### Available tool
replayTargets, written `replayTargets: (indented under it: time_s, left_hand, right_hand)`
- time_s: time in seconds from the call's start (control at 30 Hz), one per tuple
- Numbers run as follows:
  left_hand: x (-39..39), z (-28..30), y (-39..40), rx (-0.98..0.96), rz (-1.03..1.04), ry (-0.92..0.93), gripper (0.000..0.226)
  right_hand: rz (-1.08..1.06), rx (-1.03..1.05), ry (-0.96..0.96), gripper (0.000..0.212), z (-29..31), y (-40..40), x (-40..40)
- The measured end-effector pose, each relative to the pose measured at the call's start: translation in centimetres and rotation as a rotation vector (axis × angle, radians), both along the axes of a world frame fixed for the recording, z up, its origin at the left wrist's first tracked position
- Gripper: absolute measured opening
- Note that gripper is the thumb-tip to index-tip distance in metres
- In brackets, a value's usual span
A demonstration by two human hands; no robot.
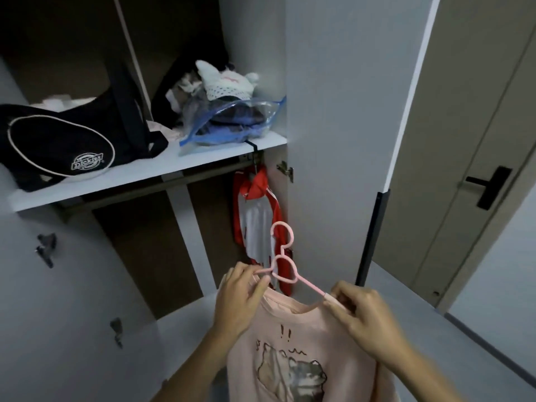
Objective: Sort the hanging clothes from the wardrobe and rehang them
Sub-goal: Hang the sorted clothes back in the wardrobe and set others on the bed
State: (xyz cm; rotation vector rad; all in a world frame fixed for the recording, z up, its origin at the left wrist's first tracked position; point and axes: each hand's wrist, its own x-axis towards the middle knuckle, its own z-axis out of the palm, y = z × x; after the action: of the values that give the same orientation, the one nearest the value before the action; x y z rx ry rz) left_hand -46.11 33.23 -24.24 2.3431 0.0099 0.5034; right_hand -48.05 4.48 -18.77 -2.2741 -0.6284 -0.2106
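Head view, near to far. Nearest, my left hand (242, 297) pinches one shoulder arm of the pink hanger (285, 266), fingers curled round it, while my right hand (361, 317) pinches the other arm where it enters the collar. On this hanger hangs the pink T-shirt (301, 355) with a printed animal motif and two exclamation marks, held in front of the open wardrobe; the hook stands up, free of the rail. Beyond it, a red-and-white jacket (258, 216) hangs from a dark hook at the shelf edge, just beside the wardrobe's right wall, below the hanging rail (162, 181). Above, the white shelf (139, 172) carries a black bag (66, 143) at left and a clear zip bag of folded clothes (237, 120) at right, topped by a white knitted item (226, 81). Farthest right stands a closed door with a black handle (490, 187).
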Motion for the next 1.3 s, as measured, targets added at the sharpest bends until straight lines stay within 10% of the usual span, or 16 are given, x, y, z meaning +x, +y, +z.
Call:
replayTargets:
  time_s: [0.17, 1.3]
  left_hand:
    - [3.7, 1.2, -0.7, -0.005, 0.102, 0.053, 0.082]
    - [41.9, -5.0, 15.6, 0.022, 0.265, 0.101, 0.112]
  right_hand:
    - [0.101, 0.023, -0.041, 0.028, 0.5, 0.9, 6.6]
    - [-0.126, -0.025, -0.141, 0.028, -8.2, 23.7, 41.2]
